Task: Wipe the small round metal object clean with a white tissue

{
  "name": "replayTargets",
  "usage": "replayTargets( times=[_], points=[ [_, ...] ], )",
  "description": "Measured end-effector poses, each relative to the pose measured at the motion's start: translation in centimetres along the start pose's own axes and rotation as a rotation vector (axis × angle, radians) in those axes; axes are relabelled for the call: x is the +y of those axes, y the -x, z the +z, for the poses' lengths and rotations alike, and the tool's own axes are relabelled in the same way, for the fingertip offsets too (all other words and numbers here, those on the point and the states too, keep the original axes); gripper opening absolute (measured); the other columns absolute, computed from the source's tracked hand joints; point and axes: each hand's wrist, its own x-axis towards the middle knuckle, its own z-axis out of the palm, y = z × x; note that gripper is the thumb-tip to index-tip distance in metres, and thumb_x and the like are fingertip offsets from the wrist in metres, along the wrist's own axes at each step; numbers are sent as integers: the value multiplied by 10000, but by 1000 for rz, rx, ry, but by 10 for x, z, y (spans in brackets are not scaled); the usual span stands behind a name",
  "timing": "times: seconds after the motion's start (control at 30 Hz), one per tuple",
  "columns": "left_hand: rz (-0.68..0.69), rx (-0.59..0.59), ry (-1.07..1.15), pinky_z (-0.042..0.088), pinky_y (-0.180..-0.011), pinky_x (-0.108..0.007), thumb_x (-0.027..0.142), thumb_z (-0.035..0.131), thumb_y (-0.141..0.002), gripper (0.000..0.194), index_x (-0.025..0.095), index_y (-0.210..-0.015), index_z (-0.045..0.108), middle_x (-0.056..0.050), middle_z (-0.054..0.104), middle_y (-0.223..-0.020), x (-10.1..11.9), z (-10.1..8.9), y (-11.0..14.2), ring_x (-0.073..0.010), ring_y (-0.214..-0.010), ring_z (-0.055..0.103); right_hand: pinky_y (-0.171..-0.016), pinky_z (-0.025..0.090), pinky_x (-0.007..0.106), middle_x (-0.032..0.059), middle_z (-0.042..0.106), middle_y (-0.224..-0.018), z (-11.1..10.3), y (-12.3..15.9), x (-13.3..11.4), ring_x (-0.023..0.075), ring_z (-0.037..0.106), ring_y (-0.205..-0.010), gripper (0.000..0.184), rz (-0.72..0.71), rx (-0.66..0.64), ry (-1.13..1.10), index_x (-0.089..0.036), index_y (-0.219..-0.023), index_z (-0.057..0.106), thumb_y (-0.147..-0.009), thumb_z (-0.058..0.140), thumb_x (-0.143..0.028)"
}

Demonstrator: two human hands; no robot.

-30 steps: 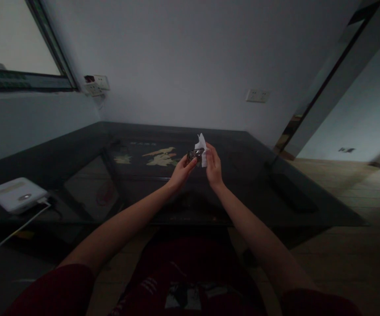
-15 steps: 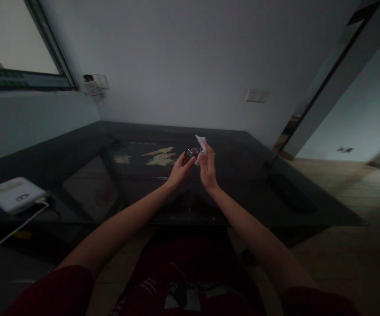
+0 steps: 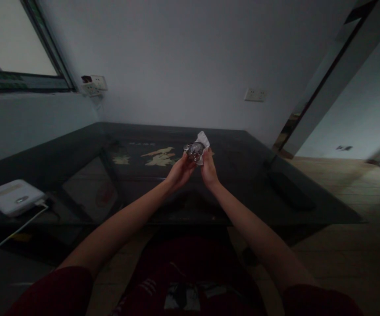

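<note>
Above the middle of the dark glass table (image 3: 236, 188), my left hand (image 3: 179, 171) is closed around a small, round, shiny glass object (image 3: 195, 152), dark and see-through, whose exact kind I cannot make out. My right hand (image 3: 209, 169) grips a crumpled white tissue (image 3: 203, 138) and presses it against the right side of that object. Parts of the tissue stick up past the fingertips. Some fingers of both hands are hidden behind the object and the tissue.
A white box-like device (image 3: 14, 196) with a white cable (image 3: 12, 235) sits at the table's left. Toward the right lies a dark elongated object (image 3: 290, 191). Pale bird and flower decoration (image 3: 159, 157) shows on the tabletop. Wall sockets (image 3: 256, 95) are behind the table.
The glass object has turned, so more of its round, shiny face shows. The tissue now spreads behind its right side, and my right hand has tilted with it.
</note>
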Motion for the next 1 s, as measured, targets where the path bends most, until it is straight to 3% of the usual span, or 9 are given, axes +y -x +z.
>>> replayTargets(
  times=[0.23,0.43,0.53,0.67,0.83,1.0],
  points=[
    [49,110,-74,409,-947,-315,367,683,-805,239,262,-996,587,6,672,-1054,-4,-7,-4,-167,-1085,581,-1076,364,425,80,512,-1368,4,7,-9,203,495,-1254,627,97,-18,-88,-279,-1409,374,-892,363,-634],
    [141,174,-145,427,-895,-267,325,676,-806,170,186,-885,619,-18,676,-950,-1,-12,-9,-141,-933,611,-1065,364,462,82,503,-1380,6,8,-2,217,489,-1256,603,65,-46,-62,-288,-1418,357,-908,353,-609],
    [161,189,-139,435,-900,-286,313,696,-793,267,221,-1025,600,-13,679,-991,3,-12,-8,-132,-887,627,-1089,332,467,83,489,-1391,4,8,-8,217,465,-1277,602,40,-38,-21,-288,-1407,371,-900,372,-612],
    [131,192,-115,454,-883,-309,354,689,-803,339,283,-1108,560,-10,676,-1042,8,-12,-6,-129,-849,640,-1117,290,470,64,485,-1397,3,7,-15,218,435,-1299,551,-17,-34,60,-319,-1368,415,-894,407,-599],
    [91,173,-58,469,-893,-318,372,620,-854,207,236,-1009,599,-37,669,-1062,5,-12,-8,-150,-922,636,-1116,287,473,70,449,-1424,6,8,-10,213,421,-1309,566,-21,-7,78,-325,-1398,352,-907,356,-606],
    [35,126,-28,458,-936,-318,373,614,-855,210,202,-975,627,-49,668,-1076,0,-7,-5,-166,-976,629,-1120,281,476,90,451,-1415,7,11,-11,224,414,-1315,582,-36,-13,90,-308,-1392,362,-904,345,-623]
  ],
)
